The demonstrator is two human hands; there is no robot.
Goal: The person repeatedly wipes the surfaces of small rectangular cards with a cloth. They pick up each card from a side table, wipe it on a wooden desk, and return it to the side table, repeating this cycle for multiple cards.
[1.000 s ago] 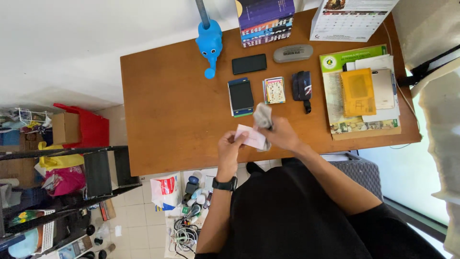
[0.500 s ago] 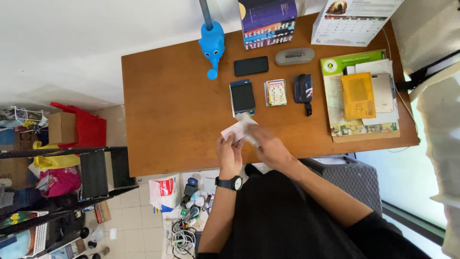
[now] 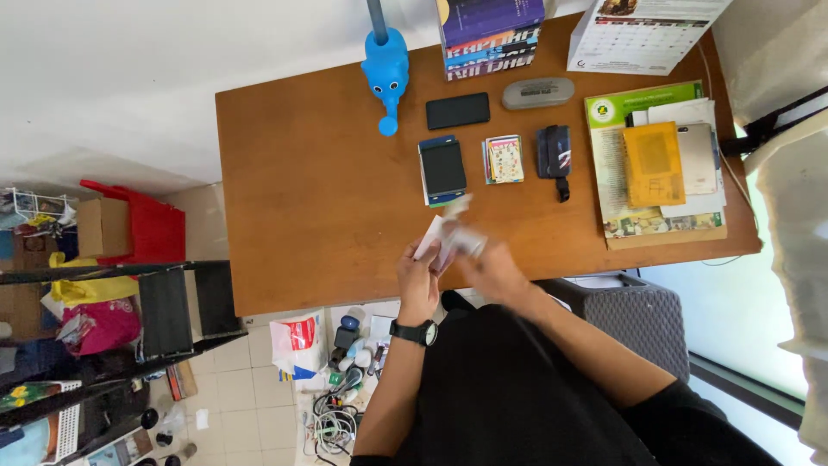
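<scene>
My left hand (image 3: 420,274) grips a small pale card (image 3: 429,237) by its lower edge, tilted up just above the near edge of the tabletop (image 3: 310,164), while my right hand (image 3: 492,269) is closed on a grey cloth (image 3: 461,242) pressed against the card's face — blurred, so I cannot tell exactly how the fingers lie. I judge I am mid-wipe; the next stroke needs the card held steady — the black wallet (image 3: 442,168) lies just beyond both hands.

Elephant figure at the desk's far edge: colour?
Elephant figure: bright blue, head view.
</scene>
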